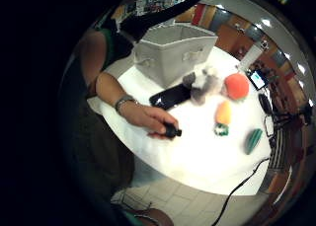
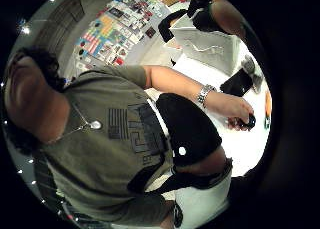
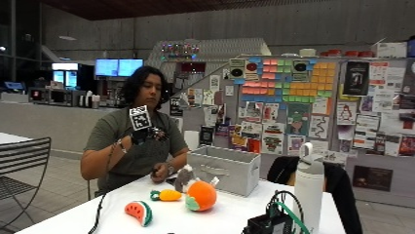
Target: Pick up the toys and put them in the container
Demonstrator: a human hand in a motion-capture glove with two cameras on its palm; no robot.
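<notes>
- Outside view: person sits behind white table (image 3: 214, 219). Right hand (image 3: 139, 135) raised near chest, well above the table and apart from the toys. Fingers can't be made out under the gear on it, so can't tell how open they are or whether they hold anything.
- Same view: bin (image 3: 223, 168) (grey fabric) stands on the table, back from the toys. Four toys lie outside it: grey plush (image 3: 183, 178) just beside the bin, orange ball (image 3: 201, 195) in front of the plush, carrot (image 3: 166, 195) near the ball, melon slice (image 3: 139, 212) closest to the table's front edge. Bin's inside is not visible from here.
- Same view: bare hand (image 3: 160, 171) low at the table, behind the toys.
- Little-finger palm view: looks down on the table from well above. Bin (image 1: 170, 53) looks empty as far as its inside shows. Plush (image 1: 202, 84), ball (image 1: 236, 86), carrot (image 1: 222, 116) and melon (image 1: 253, 140) all lie on the tabletop. Phone (image 1: 170, 95) lies flat between bin and bare hand (image 1: 150, 120), which pinches a small black object (image 1: 172, 131).
- Thumb palm view: mostly the person's torso; bin (image 2: 210, 46) and bare hand (image 2: 235, 111) at the edge. Nothing close to the palm.
- Progress, my read: nothing binned yet, all four toys left, no grab begun.
</notes>
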